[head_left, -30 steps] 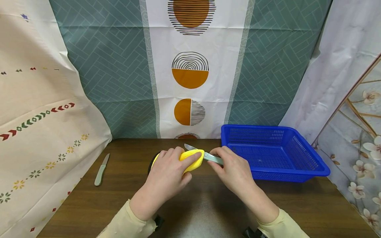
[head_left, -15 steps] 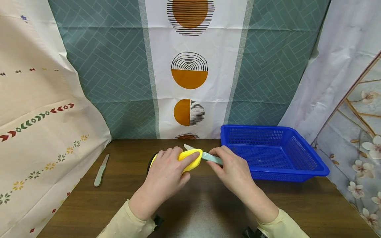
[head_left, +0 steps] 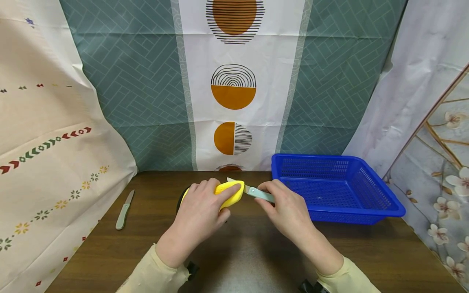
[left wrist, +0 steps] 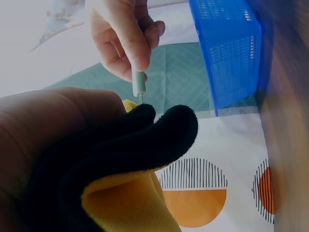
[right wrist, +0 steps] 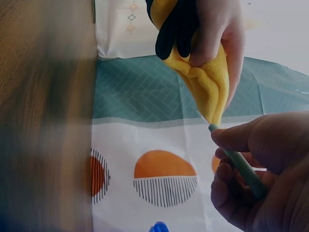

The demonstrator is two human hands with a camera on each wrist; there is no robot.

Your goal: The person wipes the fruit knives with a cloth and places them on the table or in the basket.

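My left hand (head_left: 198,209) grips a folded yellow cloth (head_left: 231,198) with a thick black edge, which loops out large in the left wrist view. The cloth is folded against the blade of a knife with a pale green handle (head_left: 261,194). A strip of blade shows between cloth and handle, and the tip sticks out behind the fold. In my right hand (head_left: 287,207) the handle is pinched between thumb and fingers, blade pointing left; the right wrist view shows the cloth (right wrist: 212,92) narrowing to the handle's end. Both hands are above the brown table (head_left: 253,260).
A second knife (head_left: 125,211), also with a pale green handle, lies on the table at the left. At the back right stands a blue plastic basket (head_left: 337,213) with perforated walls. Patterned curtains (head_left: 146,93) hang behind the table and along both sides.
My left hand has slid left with the cloth along the blade, away from the handle, so more metal shows beside the handle. My right hand and its knife have stayed nearly still.
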